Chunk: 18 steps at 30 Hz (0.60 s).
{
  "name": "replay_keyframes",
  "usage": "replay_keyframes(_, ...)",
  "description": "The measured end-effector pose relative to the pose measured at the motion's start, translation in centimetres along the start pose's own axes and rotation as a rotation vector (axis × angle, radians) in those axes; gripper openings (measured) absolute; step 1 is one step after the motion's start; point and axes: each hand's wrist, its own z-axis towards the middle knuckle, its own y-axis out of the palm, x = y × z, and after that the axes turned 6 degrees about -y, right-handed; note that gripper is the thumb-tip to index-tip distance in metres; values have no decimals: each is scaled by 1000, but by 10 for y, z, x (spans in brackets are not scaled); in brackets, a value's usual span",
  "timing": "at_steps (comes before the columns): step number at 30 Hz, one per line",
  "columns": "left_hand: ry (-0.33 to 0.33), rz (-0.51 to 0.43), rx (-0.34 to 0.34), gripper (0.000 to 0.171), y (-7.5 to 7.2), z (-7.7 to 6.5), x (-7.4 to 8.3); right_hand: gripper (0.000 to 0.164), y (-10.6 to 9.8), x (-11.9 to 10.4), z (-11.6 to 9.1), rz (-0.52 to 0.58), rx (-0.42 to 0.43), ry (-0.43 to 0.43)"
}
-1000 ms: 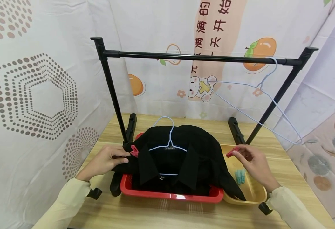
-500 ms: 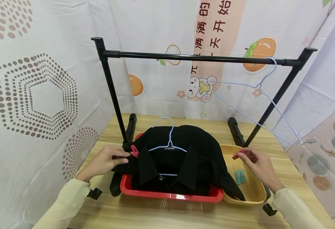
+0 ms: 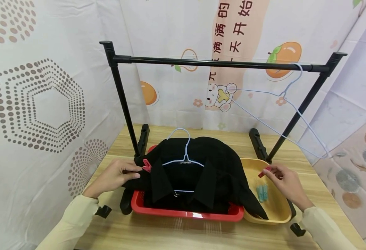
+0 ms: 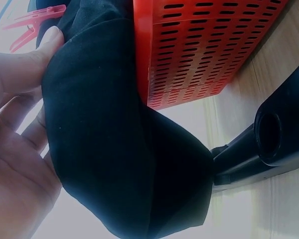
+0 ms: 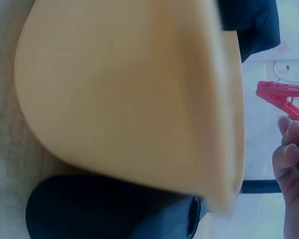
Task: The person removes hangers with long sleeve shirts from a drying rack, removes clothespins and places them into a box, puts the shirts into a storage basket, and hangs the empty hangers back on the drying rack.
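A black collared shirt (image 3: pixel 183 180) lies in the red basket (image 3: pixel 187 214), with a blue wire hanger (image 3: pixel 186 152) inside its neck. My left hand (image 3: pixel 115 175) pinches the shirt's sleeve at the left, beside a pink clothespin (image 3: pixel 147 165) clipped on the cloth. In the left wrist view the thumb rests on the sleeve (image 4: pixel 99 119) and the other fingers pass partly behind it. Over the yellow basket (image 3: pixel 251 163), my right hand (image 3: pixel 287 180) pinches a red clothespin (image 3: pixel 264 172), which the right wrist view shows as a pink-red clothespin (image 5: pixel 284 94).
Light blue clothespins (image 3: pixel 262 193) lie in the yellow basket, and a shirt sleeve drapes over its left rim. A black rack (image 3: pixel 214 63) spans above both baskets. At its right end hangs a bare blue wire hanger (image 3: pixel 284 93).
My right hand has moved slightly right and down with the red clothespin, over the yellow basket. The left hand and shirt have stayed in place.
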Motion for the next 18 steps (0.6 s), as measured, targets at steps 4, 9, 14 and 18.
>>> replay_keyframes(4, -3, 4, 6, 22, 1, 0, 0, 13, 0, 5, 0, -37, -31, 15)
replay_keyframes(9, -2, 12, 13, 22, 1, -1, 0, 19, 3, 8, 1, -80, -96, 29)
replay_keyframes(14, 5, 12, 17, 22, 1, -1, -2, 23, 7, 6, 4, -85, -144, 24)
replay_keyframes(18, 6, 13, 14, 22, 1, 0, -3, 24, 10, 4, 7, -99, -201, 39)
